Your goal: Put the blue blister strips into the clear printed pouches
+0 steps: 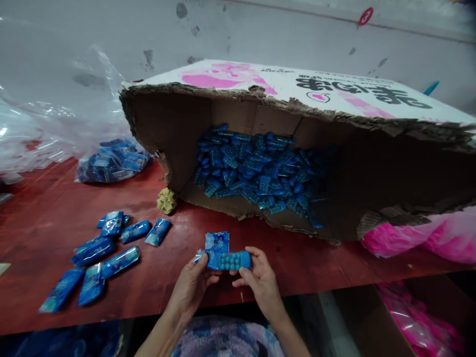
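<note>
Head view. Your left hand (193,285) pinches a small blue printed plastic wrapper (215,248) by its lower corner; your right hand (260,282) clamps the far end of a blue oblong plastic toy with a grid of round bumps (234,260). The toy lies across the wrapper's mouth, held just above the near edge of the red-brown table (290,258).

Risks, as I judge them:
- You work right at the table edge. If either pinch slips, the toy likely drops off the table towards your lap or the floor.
- The wrapper is thin and glossy. A hard tug from your left hand could tear it or let it slide free.
- Whether the toy is partly inside the wrapper, I cannot tell; the overlap hides it.

Around you:
- The big torn brown cardboard box with a white and pink printed top (334,94) lies on its side straight ahead, a heap of loose blue toys (256,173) inside. Its ragged lower flap sits near your hands and limits forward room.
- Scattered blue sealed packets (107,248) lie to your left on the table, well apart from your hands.
- A clear plastic bag of blue packets (111,161) sits further left.
- A crumpled yellowish wad (166,200) sits by the box corner.
- Pink plastic bags (420,238) bulge at right.
</note>
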Demonstrator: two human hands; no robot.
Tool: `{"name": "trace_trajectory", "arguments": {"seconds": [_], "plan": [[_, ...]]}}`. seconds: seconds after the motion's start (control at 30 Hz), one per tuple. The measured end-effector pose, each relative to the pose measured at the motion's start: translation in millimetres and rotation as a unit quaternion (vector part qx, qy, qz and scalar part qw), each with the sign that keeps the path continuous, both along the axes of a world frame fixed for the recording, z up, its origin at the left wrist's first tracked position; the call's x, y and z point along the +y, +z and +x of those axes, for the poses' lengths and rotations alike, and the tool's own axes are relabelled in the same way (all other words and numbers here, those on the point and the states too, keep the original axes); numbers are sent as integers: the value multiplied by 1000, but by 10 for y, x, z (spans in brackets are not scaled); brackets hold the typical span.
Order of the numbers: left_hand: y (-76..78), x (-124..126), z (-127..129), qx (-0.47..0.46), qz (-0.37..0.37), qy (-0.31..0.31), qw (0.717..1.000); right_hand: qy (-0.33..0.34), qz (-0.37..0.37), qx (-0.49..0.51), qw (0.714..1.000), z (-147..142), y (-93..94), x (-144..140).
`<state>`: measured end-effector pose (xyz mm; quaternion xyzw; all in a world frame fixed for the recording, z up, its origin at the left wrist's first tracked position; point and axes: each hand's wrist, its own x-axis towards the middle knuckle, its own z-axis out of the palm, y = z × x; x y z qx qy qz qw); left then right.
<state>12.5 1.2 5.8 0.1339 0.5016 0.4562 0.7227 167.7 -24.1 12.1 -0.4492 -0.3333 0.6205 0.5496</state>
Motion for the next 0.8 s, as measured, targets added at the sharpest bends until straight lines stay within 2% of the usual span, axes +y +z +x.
{"name": "trace_trajectory", "arguments": {"seconds": [0.13,0.23,0.3,0.4,0.5,0.57,0.7,0.8], "plan": [[-45,-16,-8,46,63,50,996,-11,-20,4,1000,-39,11,6],[-56,-29,5,74,88,67,991,-16,-44,17,999,-116,-56,-26],[-32,-34,28,67,65,72,993,-37,-51,-15,998,-170,-145,-75],[39,-41,86,22,4,67,997,-61,-12,-158,985,-218,-280,-169],[98,-50,123,-26,-15,44,999,-68,63,-292,952,-232,-327,-235],[108,-50,105,-50,-19,17,998,-52,93,-312,944,-232,-296,-241],[77,-20,-31,-93,-36,-70,993,2,87,-243,966,-190,-213,-155],[50,12,-131,-142,-12,-145,979,23,93,-171,981,-123,-221,-64]]}}
